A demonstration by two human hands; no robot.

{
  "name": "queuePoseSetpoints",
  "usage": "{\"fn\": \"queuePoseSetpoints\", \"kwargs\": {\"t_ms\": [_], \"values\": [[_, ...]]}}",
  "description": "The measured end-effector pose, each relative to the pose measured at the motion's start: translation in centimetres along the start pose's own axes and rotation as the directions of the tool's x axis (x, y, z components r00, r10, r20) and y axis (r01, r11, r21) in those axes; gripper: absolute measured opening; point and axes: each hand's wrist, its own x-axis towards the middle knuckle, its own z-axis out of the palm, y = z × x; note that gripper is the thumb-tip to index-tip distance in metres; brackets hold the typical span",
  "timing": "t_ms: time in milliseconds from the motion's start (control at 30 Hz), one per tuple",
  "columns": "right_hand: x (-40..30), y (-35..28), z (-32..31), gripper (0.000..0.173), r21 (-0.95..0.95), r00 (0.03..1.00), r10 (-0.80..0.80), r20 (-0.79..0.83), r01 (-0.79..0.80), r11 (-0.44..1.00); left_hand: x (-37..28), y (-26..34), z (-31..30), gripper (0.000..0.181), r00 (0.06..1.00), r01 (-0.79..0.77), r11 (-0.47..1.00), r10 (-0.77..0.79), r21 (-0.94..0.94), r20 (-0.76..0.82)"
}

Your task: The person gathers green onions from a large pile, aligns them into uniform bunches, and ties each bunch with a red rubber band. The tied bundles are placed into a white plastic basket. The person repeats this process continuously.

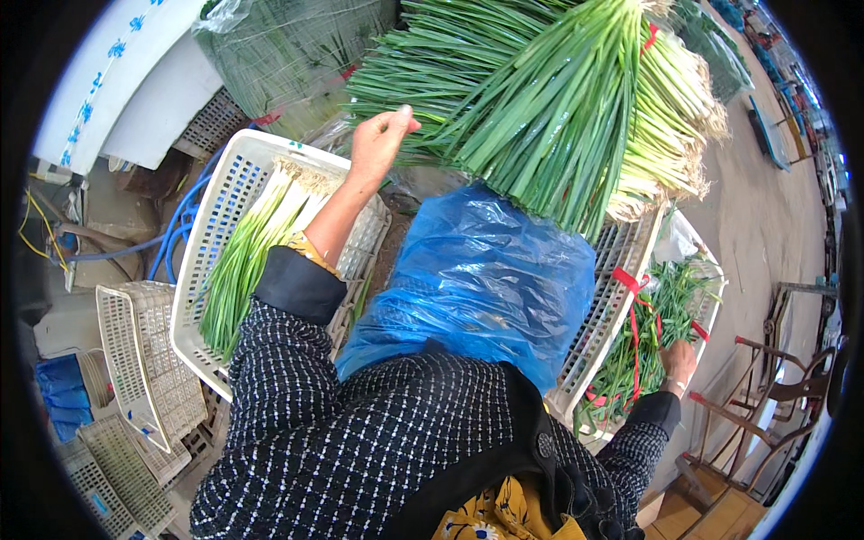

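Note:
Bundles of green garlic or similar long-leaved greens (553, 101) are heaped before me, roots to the right, some bound with red tape. At the heap's left edge is my left hand (381, 138), fingers curled; whether it pinches anything is unclear. My right hand (677, 361) is low over loose green leaves (658, 324) and red tape strips (634, 337) in a white crate (721, 287) at the right; its fingertips are partly hidden. More rooted greens (253, 253) lie in a white plastic crate (185, 297) under my left forearm. Blue plastic sheeting (479, 270) covers my lap.
Film-wrapped greens (297, 61) stand at the upper left. Stacked plastic crates (152, 351) and a blue hose (182, 223) are at the left. An upright crate side (607, 310) borders the blue sheeting. A metal-framed chair (776, 412) stands at the lower right.

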Motion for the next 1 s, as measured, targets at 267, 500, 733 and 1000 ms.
{"fn": "queuePoseSetpoints", "kwargs": {"t_ms": [267,500,733,1000], "values": [[3.9,-5.9,-8.1,0.031,0.745,0.91,0.109,-0.4,0.254,0.617,-0.4,0.9,3.9,0.037,0.944,-0.322,0.914,0.33,0.245,0.009],[12.1,-19.5,-22.5,0.059,0.865,0.882,-0.053,-0.468,0.469,0.177,6.6,5.8,4.9,0.034,0.931,-0.364,0.93,0.364,-0.044,-0.025],[15.9,-27.6,-24.8,0.065,0.965,0.956,-0.169,-0.238,0.253,0.075,19.0,12.0,10.9,0.058,0.896,-0.426,0.904,0.428,-0.049,0.119],[5.0,-30.3,-19.8,0.046,0.175,0.55,-0.293,-0.783,0.645,0.744,25.8,19.8,20.6,0.098,0.928,-0.355,0.87,0.284,0.342,0.241]]}}
